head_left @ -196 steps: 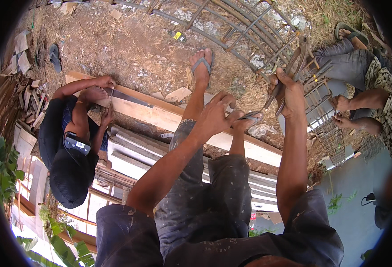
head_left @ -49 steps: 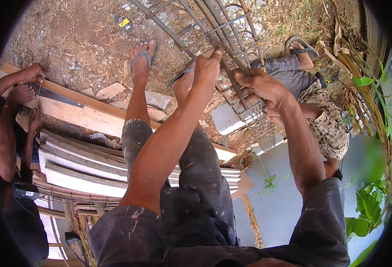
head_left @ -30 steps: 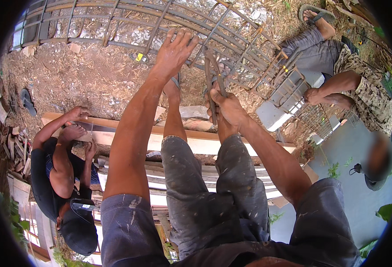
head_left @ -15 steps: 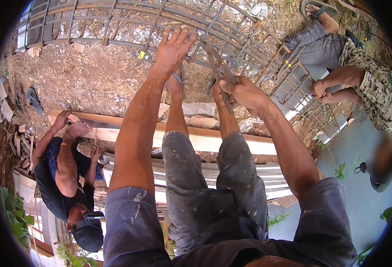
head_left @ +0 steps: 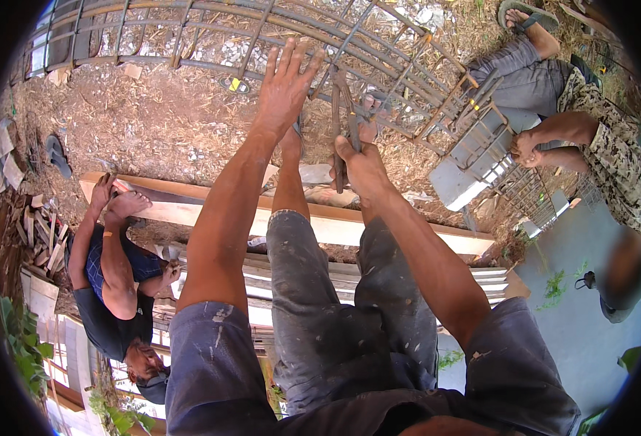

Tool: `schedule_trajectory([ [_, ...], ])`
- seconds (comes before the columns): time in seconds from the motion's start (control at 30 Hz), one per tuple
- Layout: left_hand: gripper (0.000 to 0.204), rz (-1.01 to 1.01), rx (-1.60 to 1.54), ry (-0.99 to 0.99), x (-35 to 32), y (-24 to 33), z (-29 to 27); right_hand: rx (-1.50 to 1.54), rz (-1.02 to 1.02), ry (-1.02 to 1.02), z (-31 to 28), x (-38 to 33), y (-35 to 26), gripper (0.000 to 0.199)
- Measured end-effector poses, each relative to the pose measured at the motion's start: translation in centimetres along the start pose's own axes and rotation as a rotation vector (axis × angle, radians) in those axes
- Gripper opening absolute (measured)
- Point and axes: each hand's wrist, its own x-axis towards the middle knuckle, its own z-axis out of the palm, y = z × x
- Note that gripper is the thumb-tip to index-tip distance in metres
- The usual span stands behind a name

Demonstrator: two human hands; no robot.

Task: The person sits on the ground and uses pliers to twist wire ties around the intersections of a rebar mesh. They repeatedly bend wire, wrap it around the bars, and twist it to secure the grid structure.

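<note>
My left hand (head_left: pixel 284 94) is open, its fingers spread flat at the near edge of a long cage of steel reinforcing bars (head_left: pixel 257 38). Whether its fingertips touch the bars or hover above them I cannot tell. Just right of it, my right hand (head_left: pixel 362 166) is wrapped around the handles of rusty pincers (head_left: pixel 337 120). Their handles are spread apart, and the head points away from me at the cage's near bars. What the jaws meet, if anything, is too small to make out.
A long wooden board (head_left: pixel 327 227) lies across behind my feet. At left a crouching co-worker (head_left: pixel 120 291) has a hand and a foot on its end. Another person (head_left: pixel 597 152) sits at right beside a smaller steel cage (head_left: pixel 491 138). A loose sandal (head_left: pixel 57 155) lies far left.
My right hand has shifted left and turned the pincers more upright, closer to my left hand. The left hand's fingers have straightened and spread. The left co-worker's head and near hand have moved.
</note>
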Motion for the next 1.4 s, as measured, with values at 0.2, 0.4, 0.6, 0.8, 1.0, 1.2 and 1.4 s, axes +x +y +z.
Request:
schedule_trajectory([
  [0.2, 0.045, -1.109, -1.274, -0.223, -2.8, 5.5, -0.9, 0.795, 0.297, -0.448, -1.1, -2.3, -4.7, 0.043],
  [0.4, 0.039, -1.488, -2.410, -0.045, 4.0, 10.2, -4.8, 0.349, 0.408, -0.450, -5.2, -1.5, -7.8, 0.051],
  [0.6, 0.026, -1.875, -2.075, 0.338, 8.4, 13.8, -0.2, -1.227, 0.163, -0.087, -6.8, -0.6, -14.9, 0.039],
  [0.8, 0.030, -1.816, -1.589, 0.103, 8.0, 13.8, -2.1, -1.403, 0.111, -0.112, -7.4, 0.5, -11.8, 0.026],
  [1.0, 0.037, -1.296, -1.189, -0.203, 3.6, 11.2, -2.4, -0.464, 0.229, 0.161, -2.9, -0.1, -1.1, 0.013],
  [1.2, 0.064, -1.078, -1.384, -0.299, 0.8, 9.9, -0.6, -0.017, 0.313, 0.047, -1.1, -1.9, 0.0, 0.025],
  [1.4, 0.049, -0.912, -1.569, -0.152, -2.3, 11.4, -3.6, -0.162, 0.412, -0.247, -8.0, -8.8, -3.3, 0.034],
])
